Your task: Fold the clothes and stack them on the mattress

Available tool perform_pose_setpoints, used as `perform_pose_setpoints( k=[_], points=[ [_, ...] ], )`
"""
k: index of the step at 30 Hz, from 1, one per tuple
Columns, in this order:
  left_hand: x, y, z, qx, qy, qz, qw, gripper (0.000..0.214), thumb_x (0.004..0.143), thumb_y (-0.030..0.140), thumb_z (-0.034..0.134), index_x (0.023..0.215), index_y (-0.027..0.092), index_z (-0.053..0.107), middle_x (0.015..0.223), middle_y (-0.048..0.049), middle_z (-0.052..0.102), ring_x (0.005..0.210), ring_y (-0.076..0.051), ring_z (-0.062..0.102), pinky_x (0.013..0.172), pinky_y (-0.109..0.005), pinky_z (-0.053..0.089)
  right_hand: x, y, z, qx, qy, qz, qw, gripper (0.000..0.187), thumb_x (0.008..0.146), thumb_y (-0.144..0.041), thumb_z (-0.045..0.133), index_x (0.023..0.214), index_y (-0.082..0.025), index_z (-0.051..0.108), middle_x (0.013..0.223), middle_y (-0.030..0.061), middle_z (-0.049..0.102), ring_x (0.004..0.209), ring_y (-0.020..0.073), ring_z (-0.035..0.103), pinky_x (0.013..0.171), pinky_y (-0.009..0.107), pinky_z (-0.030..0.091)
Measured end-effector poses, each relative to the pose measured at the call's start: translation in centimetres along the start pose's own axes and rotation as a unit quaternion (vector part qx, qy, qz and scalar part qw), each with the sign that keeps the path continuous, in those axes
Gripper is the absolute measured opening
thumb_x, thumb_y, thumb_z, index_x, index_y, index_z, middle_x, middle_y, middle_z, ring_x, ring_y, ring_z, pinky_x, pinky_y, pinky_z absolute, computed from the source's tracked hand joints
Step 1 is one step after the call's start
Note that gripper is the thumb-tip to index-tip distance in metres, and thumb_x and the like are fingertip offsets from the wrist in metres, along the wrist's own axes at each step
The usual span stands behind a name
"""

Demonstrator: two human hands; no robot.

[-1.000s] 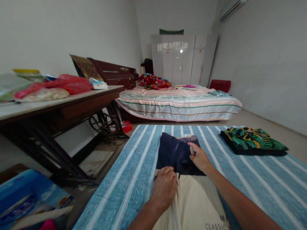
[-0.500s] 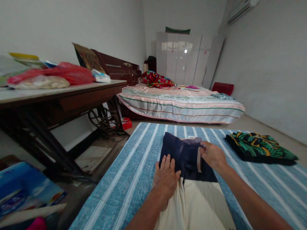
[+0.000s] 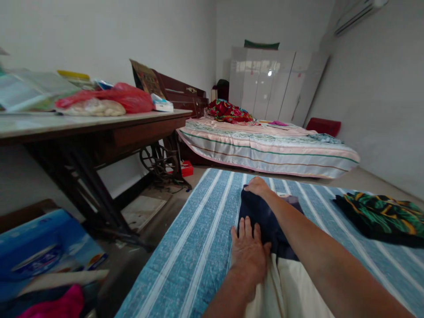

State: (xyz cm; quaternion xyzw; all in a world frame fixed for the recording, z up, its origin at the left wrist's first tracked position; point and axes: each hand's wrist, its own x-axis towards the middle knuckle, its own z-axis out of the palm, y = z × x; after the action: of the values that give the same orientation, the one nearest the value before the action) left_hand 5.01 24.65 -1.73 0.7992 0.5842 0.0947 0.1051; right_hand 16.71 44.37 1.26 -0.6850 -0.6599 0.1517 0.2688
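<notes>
A navy-and-cream shirt [image 3: 256,216] lies on the blue striped bedspread in front of me, navy at the far end and cream nearer. My left hand [image 3: 249,251] rests flat on its left side, fingers spread over the navy cloth. Reaching across the shirt, my right hand [image 3: 257,186] has its fingers closed at the far left corner of the navy part. My right forearm covers much of the middle of the shirt. A greyish collar part with a pale label shows just beyond that forearm.
A folded black, green and yellow garment [image 3: 380,216] lies at right on the striped bedspread [image 3: 185,243]. Along the left stands a sewing-machine table [image 3: 139,123] bearing a red bag [image 3: 129,98]. A blue carton [image 3: 43,251] sits lower left. Another bed [image 3: 265,152] stands beyond.
My right hand has moved left, from the placket near the shirt's right side to its far left corner. My left hand stays flat on the cloth. The view has turned slightly left.
</notes>
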Motion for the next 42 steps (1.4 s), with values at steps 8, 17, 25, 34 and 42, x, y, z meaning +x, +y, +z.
perform_pose_setpoints(
  k=[8, 17, 25, 34, 42],
  points=[
    [0.1, 0.0, 0.5, -0.009, 0.015, -0.025, 1.000, 0.067, 0.088, 0.058, 0.028, 0.140, 0.016, 0.037, 0.150, -0.0172, 0.022, 0.139, -0.032, 0.015, 0.109, -0.058, 0.013, 1.4, -0.5, 1.6, 0.076, -0.021, 0.051, 0.996, 0.012, 0.062, -0.023, 0.071, 0.059, -0.016, 0.062, 0.057, -0.0007, 0.061, 0.059, 0.0139, 0.058, 0.053, 0.022, 0.041],
    [0.2, 0.4, 0.7, 0.044, -0.001, -0.070, 0.997, 0.077, 0.086, 0.062, 0.029, 0.142, 0.009, 0.030, 0.150, -0.0209, 0.016, 0.139, -0.036, 0.010, 0.109, -0.059, 0.010, 1.1, 0.6, 2.8, 0.095, 0.012, 0.070, 0.993, 0.012, 0.067, -0.027, 0.067, 0.068, -0.016, 0.064, 0.064, 0.0012, 0.065, 0.062, 0.0146, 0.060, 0.052, 0.022, 0.043],
    [0.2, 0.4, 0.2, 0.081, 0.005, -0.064, 0.995, 0.074, 0.088, 0.059, 0.026, 0.141, 0.008, 0.033, 0.148, -0.0219, 0.021, 0.138, -0.036, 0.015, 0.107, -0.060, 0.015, 0.9, -0.1, 2.9, 0.009, -0.005, 0.029, 1.000, 0.012, 0.076, -0.025, 0.060, 0.080, -0.016, 0.068, 0.083, 0.0039, 0.070, 0.081, 0.0155, 0.064, 0.069, 0.023, 0.046],
    [0.5, 0.7, -1.4, 0.130, -0.022, -0.069, 0.989, 0.068, 0.089, 0.052, 0.028, 0.141, 0.007, 0.033, 0.149, -0.0210, 0.020, 0.138, -0.035, 0.018, 0.106, -0.058, 0.018, -0.8, -2.9, 2.4, -0.119, 0.017, 0.004, 0.993, 0.027, 0.086, -0.022, 0.046, 0.110, -0.018, 0.059, 0.105, 0.0124, 0.066, 0.099, 0.0239, 0.061, 0.080, 0.034, 0.045],
    [0.9, 0.5, -1.3, 0.136, -0.002, -0.072, 0.988, 0.069, 0.087, 0.052, 0.031, 0.139, 0.007, 0.035, 0.148, -0.0215, 0.022, 0.138, -0.035, 0.019, 0.105, -0.058, 0.018, -4.9, -1.5, -2.0, -0.163, 0.029, -0.008, 0.986, 0.029, 0.084, -0.031, 0.051, 0.109, -0.018, 0.058, 0.112, 0.0111, 0.061, 0.105, 0.0248, 0.057, 0.088, 0.037, 0.042]
  ],
)
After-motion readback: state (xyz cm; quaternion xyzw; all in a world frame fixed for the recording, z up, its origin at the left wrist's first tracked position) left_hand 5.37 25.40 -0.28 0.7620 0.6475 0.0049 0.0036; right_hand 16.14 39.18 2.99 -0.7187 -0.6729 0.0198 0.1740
